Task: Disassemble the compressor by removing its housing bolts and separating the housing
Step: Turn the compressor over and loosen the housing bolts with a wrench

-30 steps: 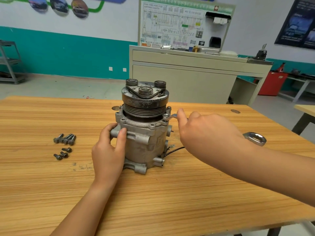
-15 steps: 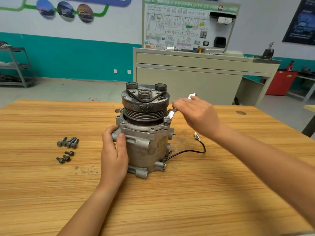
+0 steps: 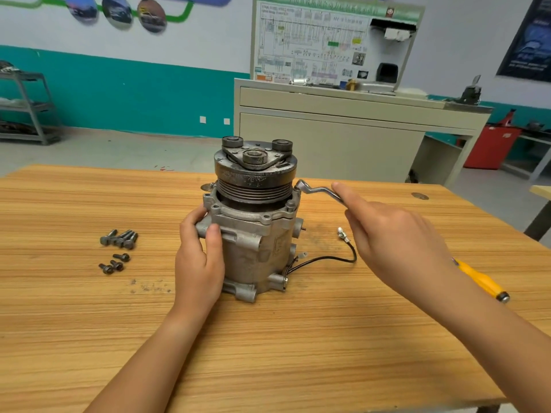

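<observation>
The compressor [image 3: 256, 234] stands in the middle of the table [image 3: 89, 323]. The left hand [image 3: 198, 263] grips its left side. The right hand [image 3: 393, 234] holds the wrench [image 3: 316, 190]. A hard pull may make the wrench slip or tip the compressor.

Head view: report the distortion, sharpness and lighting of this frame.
Head view: wide-angle bowing curves the far edge of the table and tilts the cabinet. Head view: the light is even and soft, with only a faint shadow beside the compressor. Head view: the compressor and bolts are sharp, and the wall pictures are slightly smeared.
</observation>
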Tool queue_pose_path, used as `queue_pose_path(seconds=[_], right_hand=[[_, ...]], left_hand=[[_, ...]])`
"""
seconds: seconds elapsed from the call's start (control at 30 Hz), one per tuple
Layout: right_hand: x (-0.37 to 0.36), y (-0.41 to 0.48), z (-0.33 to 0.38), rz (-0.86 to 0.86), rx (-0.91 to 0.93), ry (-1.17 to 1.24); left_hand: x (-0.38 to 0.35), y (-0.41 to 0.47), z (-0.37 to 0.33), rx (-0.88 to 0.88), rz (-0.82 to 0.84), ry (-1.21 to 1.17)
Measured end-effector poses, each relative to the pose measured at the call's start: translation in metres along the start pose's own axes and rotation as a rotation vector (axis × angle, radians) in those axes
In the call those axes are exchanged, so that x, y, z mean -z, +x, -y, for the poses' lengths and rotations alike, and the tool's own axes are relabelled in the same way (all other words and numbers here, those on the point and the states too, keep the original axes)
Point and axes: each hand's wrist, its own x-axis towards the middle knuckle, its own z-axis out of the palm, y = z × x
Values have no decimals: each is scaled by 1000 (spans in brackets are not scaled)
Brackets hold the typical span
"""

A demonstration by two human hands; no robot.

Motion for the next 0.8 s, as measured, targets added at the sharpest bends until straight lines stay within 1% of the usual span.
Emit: queue_pose_path(seconds=[0.17, 0.37, 0.43, 0.53, 0.73, 0.8], right_hand=[[-1, 6, 11, 181, -35, -97], [25, 14, 37, 329, -5, -295], [29, 15, 50, 372, -4, -326], [29, 15, 61, 395, 7, -373], [33, 17, 56, 377, 179, -523], [32, 16, 52, 366, 198, -542]], left_hand=[[1, -1, 0, 7, 8, -1], [1, -1, 0, 17, -2, 6], [1, -1, 1, 18, 1, 10], [2, 0, 0, 16, 6, 11], [1, 0, -2, 16, 5, 12], [1, -1, -2, 21, 9, 12]])
